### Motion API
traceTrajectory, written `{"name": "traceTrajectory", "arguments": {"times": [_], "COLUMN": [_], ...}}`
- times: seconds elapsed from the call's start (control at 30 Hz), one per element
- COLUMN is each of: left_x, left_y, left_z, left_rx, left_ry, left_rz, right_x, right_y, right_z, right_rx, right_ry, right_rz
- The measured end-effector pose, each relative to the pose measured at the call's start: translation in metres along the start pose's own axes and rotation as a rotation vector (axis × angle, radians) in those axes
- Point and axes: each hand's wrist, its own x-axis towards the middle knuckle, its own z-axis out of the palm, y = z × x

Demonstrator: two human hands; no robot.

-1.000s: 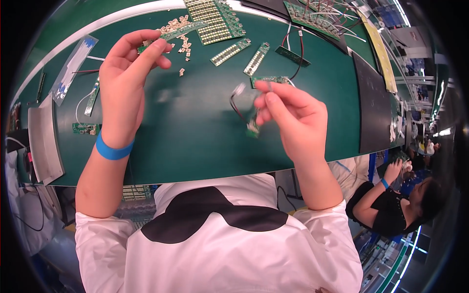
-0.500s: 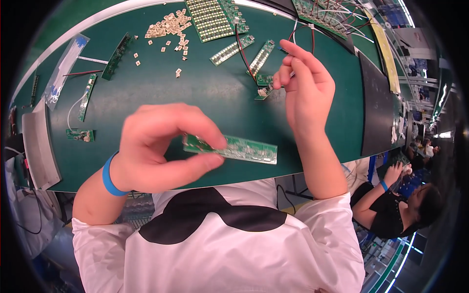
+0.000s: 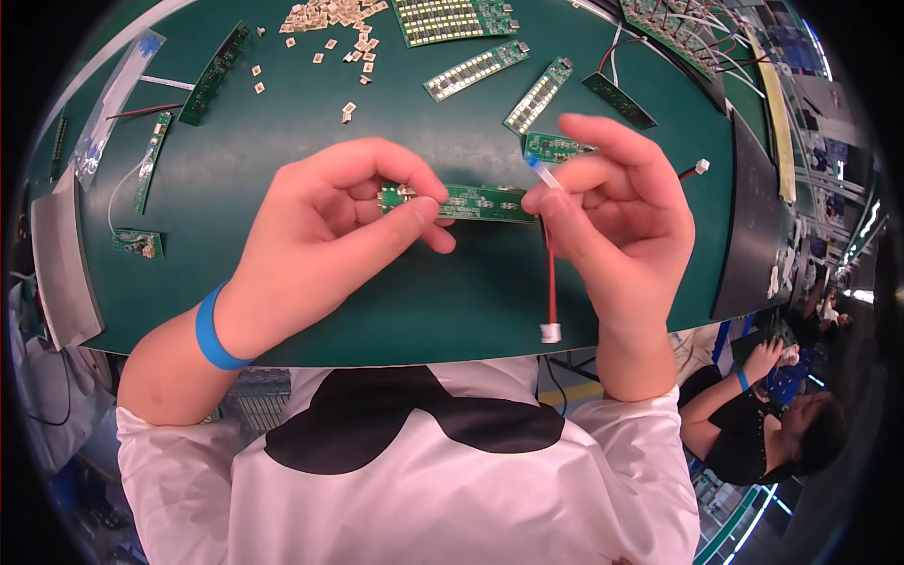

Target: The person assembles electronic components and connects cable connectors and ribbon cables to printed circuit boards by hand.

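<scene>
My left hand (image 3: pixel 344 202) is closed, thumb and index finger pinching the left end of a narrow green circuit board (image 3: pixel 485 201) held level above the table. At the board's right end my right hand (image 3: pixel 626 212) is closed, its thumb and index finger gripping a short white flat cable (image 3: pixel 544 173) with a blue tip. A red and black wire lead (image 3: pixel 551 273) hangs from beneath those fingers and ends in a white plug (image 3: pixel 551 332). Whether the lead is fixed to the board is hidden by the fingers. Another green board (image 3: pixel 557 148) lies behind my right hand.
Small beige pieces (image 3: pixel 331 14) are heaped at the far side. A panel of boards (image 3: pixel 452 21) and two loose strips (image 3: pixel 476 71) lie nearby. Wired boards (image 3: pixel 153 169) sit at the left, and a black mat (image 3: pixel 749 226) at the right. A co-worker (image 3: pixel 758 414) sits at far right.
My left hand has carried the board farther from my body. My right hand has come down to the board's right end and closed on the flat cable; the red and black lead now hangs there.
</scene>
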Motion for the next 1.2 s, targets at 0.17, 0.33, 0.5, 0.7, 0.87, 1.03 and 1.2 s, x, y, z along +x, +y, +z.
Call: {"name": "traceTrajectory", "arguments": {"times": [0.17,0.33,0.5,0.7,0.87,1.03,1.2], "left_x": [0.001,-0.002,0.004,0.003,-0.002,-0.011,-0.014], "left_y": [0.004,0.003,0.009,0.007,0.006,0.002,-0.003], "left_z": [0.0,0.002,-0.009,-0.009,-0.004,0.006,0.012], "left_rx": [0.022,-0.021,-0.016,-0.026,-0.051,-0.091,-0.173], "left_ry": [0.032,0.15,0.285,0.288,0.186,0.089,0.077], "left_rz": [-0.003,0.038,0.042,-0.019,0.071,-0.005,-0.043], "right_x": [-0.002,0.0,0.004,0.001,0.005,-0.005,-0.009], "right_y": [-0.001,-0.005,-0.003,-0.001,0.002,-0.007,0.003], "right_z": [-0.004,-0.008,-0.034,-0.037,-0.029,-0.015,0.002], "right_rx": [0.047,-0.121,-0.021,-0.005,-0.228,-0.128,-0.532], "right_ry": [-0.063,0.03,0.059,-0.25,-0.38,-0.149,-0.066], "right_rz": [0.174,0.19,0.05,0.169,0.096,0.199,-0.162]}}
